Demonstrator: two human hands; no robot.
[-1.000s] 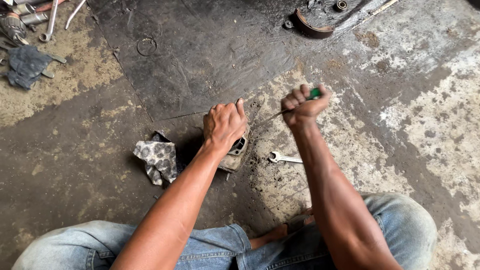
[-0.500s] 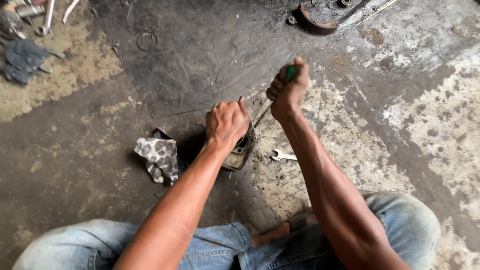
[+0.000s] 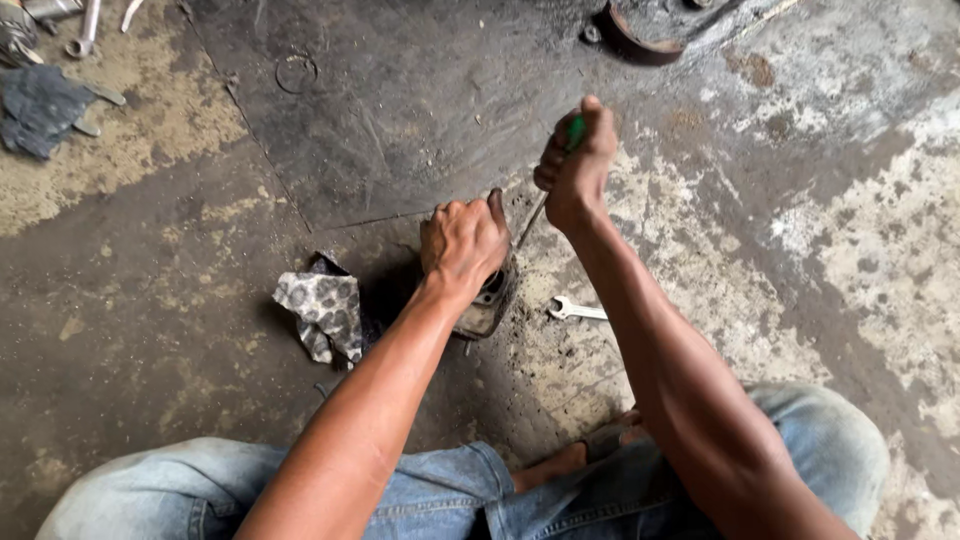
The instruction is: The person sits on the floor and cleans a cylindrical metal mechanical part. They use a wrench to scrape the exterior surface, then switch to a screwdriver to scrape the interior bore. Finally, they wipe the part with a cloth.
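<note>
While it sits on the stained concrete floor (image 3: 150, 330), a grimy metal engine part (image 3: 484, 305) is pinned from above by the left hand (image 3: 464, 240), fingers curled tight over its top edge. It looks heavy, rigid and greasy, probably slippery, so a firm clamp across its upper rim seems the surest hold. The right hand (image 3: 577, 165) is a closed fist around the green handle of a screwdriver (image 3: 550, 180), whose thin shaft slants down into the part's opening. Just left of the part lies a crumpled spotted rag (image 3: 325, 310); just right, a small wrench (image 3: 573, 310). A dark rubber mat (image 3: 400, 110) lies beyond, with a curved brake shoe (image 3: 640, 42) at its far edge. More tools (image 3: 85, 30) and a dark cloth (image 3: 38, 105) lie far left. Denim-clad knees frame the bottom.
</note>
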